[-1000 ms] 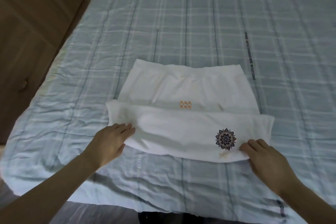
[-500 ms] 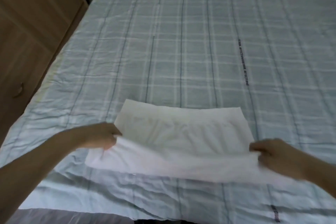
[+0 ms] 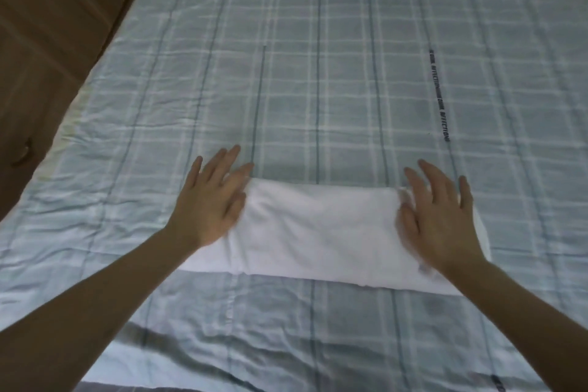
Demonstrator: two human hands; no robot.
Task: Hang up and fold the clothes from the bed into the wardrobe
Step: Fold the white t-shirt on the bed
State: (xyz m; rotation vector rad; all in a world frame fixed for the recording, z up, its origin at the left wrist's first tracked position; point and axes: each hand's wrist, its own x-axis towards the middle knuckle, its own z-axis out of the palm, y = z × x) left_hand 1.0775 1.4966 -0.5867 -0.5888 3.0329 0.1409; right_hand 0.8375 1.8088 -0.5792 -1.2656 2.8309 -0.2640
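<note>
A white garment [image 3: 321, 232] lies folded into a wide flat rectangle on the near part of the bed [image 3: 318, 73]. My left hand [image 3: 210, 200] rests flat on its left end, fingers spread and partly over the bedcover. Over its right end lies my right hand [image 3: 436, 216], palm down with the fingers apart. Neither hand grips the cloth. The printed pattern on the garment is hidden inside the fold.
The bed has a pale blue-green checked cover with a dark line of lettering [image 3: 440, 105] at the right. A wooden wardrobe [image 3: 47, 41] with a handle [image 3: 22, 153] stands along the bed's left side.
Both hands carried the garment's near edge forward over the rest, folding it in half. They let go and now lie flat on its ends. The printed pattern is no longer visible.
</note>
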